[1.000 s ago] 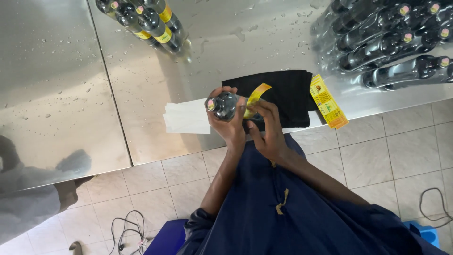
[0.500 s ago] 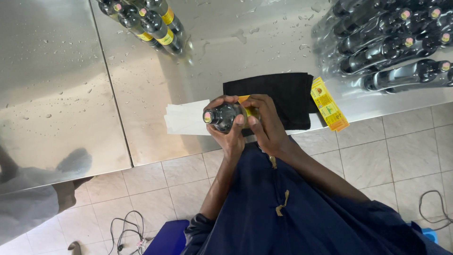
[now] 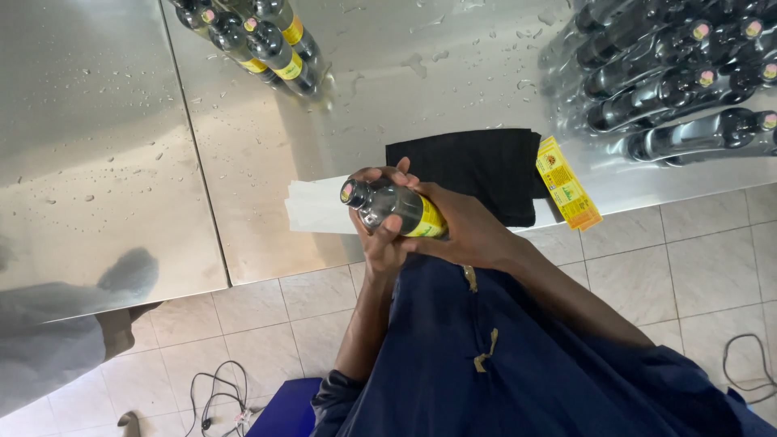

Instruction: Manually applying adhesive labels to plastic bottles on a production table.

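Dark glass is showing between both hands: a small bottle (image 3: pixel 394 209) with a pale cap and a yellow label is being held over the near edge of the wet steel table (image 3: pixel 121 162). The left hand (image 3: pixel 380 243) is cupping it from below, fingers curled around the body, while the right hand (image 3: pixel 465 231) is pressing on the label side. Behind the bottle, a black cloth (image 3: pixel 477 166) is lying on a white sheet (image 3: pixel 316 206), with a yellow label strip (image 3: pixel 569 193) just beside it. Shrink-wrapped bottle packs (image 3: pixel 680 81) are lying farther back.
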